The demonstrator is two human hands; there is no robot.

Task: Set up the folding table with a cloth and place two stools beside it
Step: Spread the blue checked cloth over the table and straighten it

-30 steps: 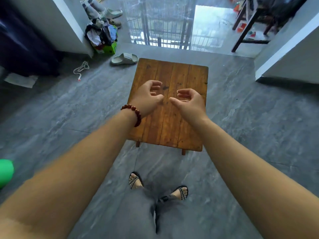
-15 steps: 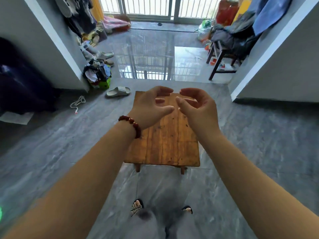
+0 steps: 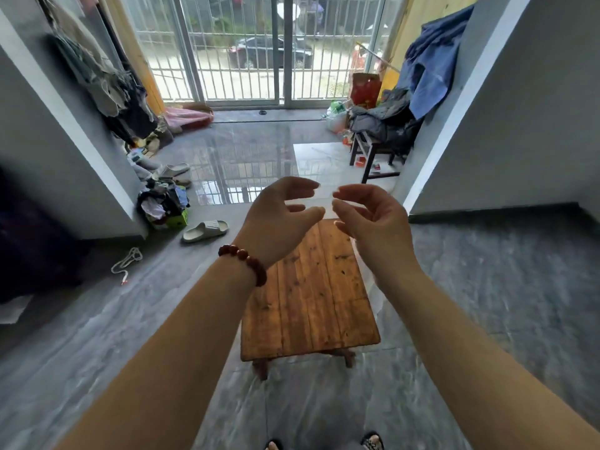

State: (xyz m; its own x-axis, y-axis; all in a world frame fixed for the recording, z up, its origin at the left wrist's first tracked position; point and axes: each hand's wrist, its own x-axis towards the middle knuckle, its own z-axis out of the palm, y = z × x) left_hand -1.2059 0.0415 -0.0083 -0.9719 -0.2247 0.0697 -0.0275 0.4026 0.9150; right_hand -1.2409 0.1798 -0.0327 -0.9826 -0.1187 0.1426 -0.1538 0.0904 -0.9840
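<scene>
On your far left a grey wall corner with a white edge (image 3: 81, 151) juts into the room, with hung clothes crowding the wall behind it. At its foot a white cord (image 3: 126, 261) lies loose on the grey marbled floor tiles (image 3: 97, 319). Next, a heap of mixed clothes (image 3: 162, 199) sits on and around a small green box (image 3: 180, 219) whose inside is hidden, and a pale foam slipper (image 3: 204, 230) lies just beside it. A strip of floor runs between that clutter and the bench. Your left hand (image 3: 279, 219), with a dark red bead bracelet (image 3: 246, 261) on the wrist, is raised in front of you, fingers loosely curved and holding nothing. It covers the far end of the brown plank-topped folding bench (image 3: 311, 303), which stands unfolded on its legs just ahead of your feet, its near edge facing you. Your right hand (image 3: 373, 219) faces the left one, near but apart, its fingers likewise relaxed and holding nothing. Beyond them, glossy floor runs to a barred sliding glass door (image 3: 276, 50). To the right a dark wooden stool (image 3: 367, 157) is piled with a grey jacket (image 3: 383, 115). A red paper bag (image 3: 365, 89) stands behind it, contents not visible. A blue cloth (image 3: 431, 60) hangs by the right grey wall (image 3: 519, 125), whose white-edged corner narrows the passage. Wide floor lies right of the bench.
</scene>
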